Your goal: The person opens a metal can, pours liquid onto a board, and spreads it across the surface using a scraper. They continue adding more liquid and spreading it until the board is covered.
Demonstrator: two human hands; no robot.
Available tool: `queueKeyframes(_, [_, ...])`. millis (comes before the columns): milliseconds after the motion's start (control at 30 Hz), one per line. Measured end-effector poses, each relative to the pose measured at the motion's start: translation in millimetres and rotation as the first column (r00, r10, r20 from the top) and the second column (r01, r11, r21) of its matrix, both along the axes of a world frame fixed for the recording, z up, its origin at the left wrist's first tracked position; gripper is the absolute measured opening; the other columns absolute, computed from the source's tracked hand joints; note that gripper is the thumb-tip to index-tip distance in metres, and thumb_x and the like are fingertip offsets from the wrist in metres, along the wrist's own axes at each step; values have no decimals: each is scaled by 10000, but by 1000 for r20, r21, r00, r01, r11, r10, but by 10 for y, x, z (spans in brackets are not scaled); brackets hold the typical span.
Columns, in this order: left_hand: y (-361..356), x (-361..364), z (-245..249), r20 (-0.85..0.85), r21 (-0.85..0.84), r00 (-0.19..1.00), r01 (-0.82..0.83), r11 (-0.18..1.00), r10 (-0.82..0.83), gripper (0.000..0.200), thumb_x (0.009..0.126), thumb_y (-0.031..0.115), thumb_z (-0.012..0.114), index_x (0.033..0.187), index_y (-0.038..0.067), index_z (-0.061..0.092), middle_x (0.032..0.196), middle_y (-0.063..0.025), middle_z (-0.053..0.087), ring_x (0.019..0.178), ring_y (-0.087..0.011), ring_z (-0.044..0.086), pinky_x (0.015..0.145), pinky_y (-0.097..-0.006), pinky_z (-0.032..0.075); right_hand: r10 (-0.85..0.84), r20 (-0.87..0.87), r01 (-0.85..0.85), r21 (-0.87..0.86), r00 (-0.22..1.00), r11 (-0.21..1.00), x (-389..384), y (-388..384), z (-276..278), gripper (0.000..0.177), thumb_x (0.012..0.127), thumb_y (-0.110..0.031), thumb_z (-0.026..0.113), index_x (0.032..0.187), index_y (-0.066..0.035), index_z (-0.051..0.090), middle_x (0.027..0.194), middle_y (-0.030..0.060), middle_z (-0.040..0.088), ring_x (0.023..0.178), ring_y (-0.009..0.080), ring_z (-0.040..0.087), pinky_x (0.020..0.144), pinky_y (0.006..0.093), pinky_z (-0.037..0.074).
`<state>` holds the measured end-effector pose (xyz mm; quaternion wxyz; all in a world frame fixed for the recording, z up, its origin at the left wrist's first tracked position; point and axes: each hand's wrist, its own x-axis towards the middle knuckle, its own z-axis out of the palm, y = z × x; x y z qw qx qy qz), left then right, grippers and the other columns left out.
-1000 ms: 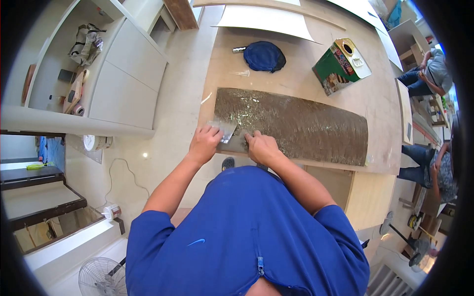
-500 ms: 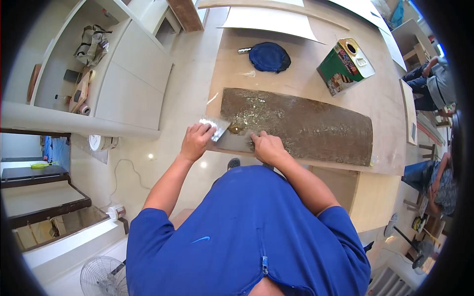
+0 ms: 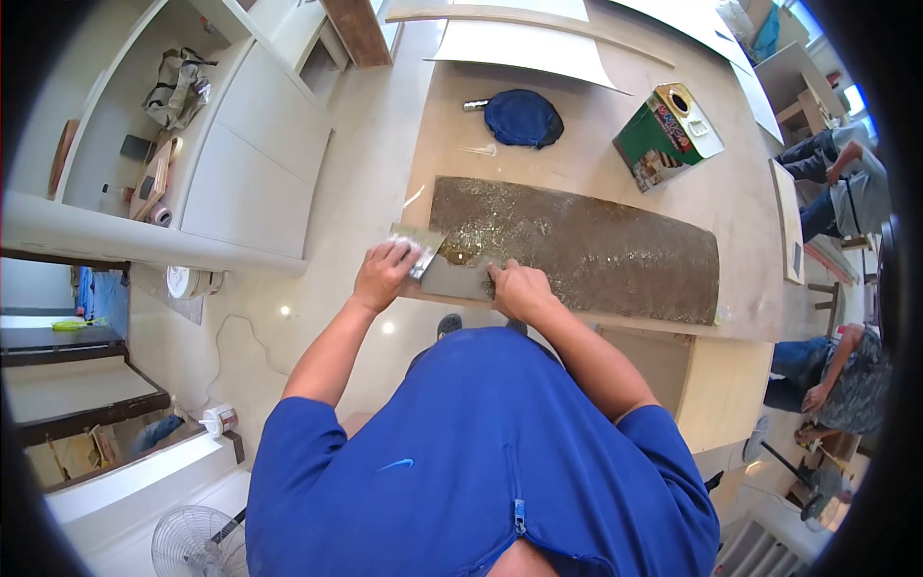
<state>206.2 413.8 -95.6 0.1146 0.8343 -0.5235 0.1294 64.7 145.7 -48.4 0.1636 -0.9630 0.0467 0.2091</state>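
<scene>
A long brown sheet (image 3: 615, 245), coated with shiny wet streaks, lies on the wooden workbench. Amber glue-like liquid (image 3: 468, 245) is pooled near its left end, beside a smoother grey patch (image 3: 450, 279). My left hand (image 3: 383, 277) is closed on a flat metal scraper (image 3: 420, 248), whose blade is at the sheet's left edge. Over the sheet's near edge, my right hand (image 3: 524, 291) is curled, its fingertips pressing on the surface by the grey patch. Its underside and whatever lies beneath it are hidden.
Behind the sheet are a round blue pouch (image 3: 524, 117) and an open-topped green can (image 3: 668, 137). White panels (image 3: 524, 53) lie along the far side. A cabinet (image 3: 255, 144) stands left; two people are at right. A fan (image 3: 200, 543) is at lower left.
The scraper in my left hand has turned a little and lies flatter. My right hand has stayed at nearly the same spot on the sheet. The view has shifted slightly.
</scene>
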Motion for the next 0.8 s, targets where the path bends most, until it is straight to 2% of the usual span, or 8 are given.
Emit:
queueKeyframes(67, [123, -57, 33, -34, 23, 999, 8, 1000, -7, 367, 854, 95, 581, 1205, 138, 681, 1178, -20, 637, 1117, -238, 572, 933, -385, 444, 3, 16, -4, 11, 1000, 1000, -23, 22, 61, 346, 1017, -191, 423, 1235, -44, 648, 1151, 237, 655, 1011, 407, 682, 859, 494, 546])
queueKeyframes(233, [-363, 3, 399, -138, -61, 989, -54, 997, 45, 291, 852, 35, 544, 1086, 112, 697, 1124, -24, 668, 1084, -246, 590, 914, -409, 450, -7, 31, 6, 17, 999, 1000, -28, 49, -43, 333, 1006, -170, 437, 1228, -41, 650, 1141, 240, 655, 1010, 404, 683, 855, 487, 549])
queueKeyframes(333, [-566, 96, 464, -281, 145, 957, -30, 989, 70, 309, 845, 5, 545, 1094, 101, 703, 1120, -41, 685, 1089, -272, 596, 899, -415, 452, -4, 14, 4, 11, 1000, 1000, 6, 39, 10, 331, 994, -163, 447, 1228, -52, 653, 1140, 240, 655, 1022, 401, 681, 862, 485, 549])
queueKeyframes(433, [-385, -101, 578, -323, 293, 943, 12, 956, 87, 311, 840, -5, 533, 1079, 100, 702, 1105, -42, 693, 1079, -273, 599, 885, -419, 450, -6, -10, 6, 14, 1000, 1000, 15, 10, 82, 334, 976, -158, 460, 1232, -69, 656, 1150, 238, 653, 1040, 399, 677, 874, 482, 548])
queueKeyframes(567, [-139, -285, 567, -362, 181, 932, 57, 982, 13, 328, 823, -23, 526, 1066, 98, 710, 1076, -48, 694, 1041, -279, 600, 877, -425, 451, -34, -16, 35, 62, 999, 997, 24, -20, -6, 347, 954, -146, 473, 1243, -87, 655, 1180, 228, 647, 1061, 396, 671, 894, 477, 545])
queueKeyframes(667, [-365, -132, 616, -324, 155, 942, -44, 987, 93, 340, 819, -35, 521, 1068, 93, 713, 1074, -52, 695, 1033, -285, 598, 880, -427, 455, -36, -51, 38, 45, 998, 998, 35, -39, -13, 457, 893, -134, 527, 1339, -105, 624, 1204, 206, 638, 1083, 385, 663, 922, 466, 537])
queueKeyframes(800, [-594, 8, 571, -344, 138, 933, -64, 988, 108, 349, 812, -33, 527, 1078, 93, 715, 1054, -53, 696, 1028, -290, 598, 875, -426, 459, 2, 3, -2, 62, 1000, 998, 16, -64, 26, 346, 965, -147, 468, 1247, -74, 655, 1185, 219, 651, 1065, 390, 671, 901, 476, 541])
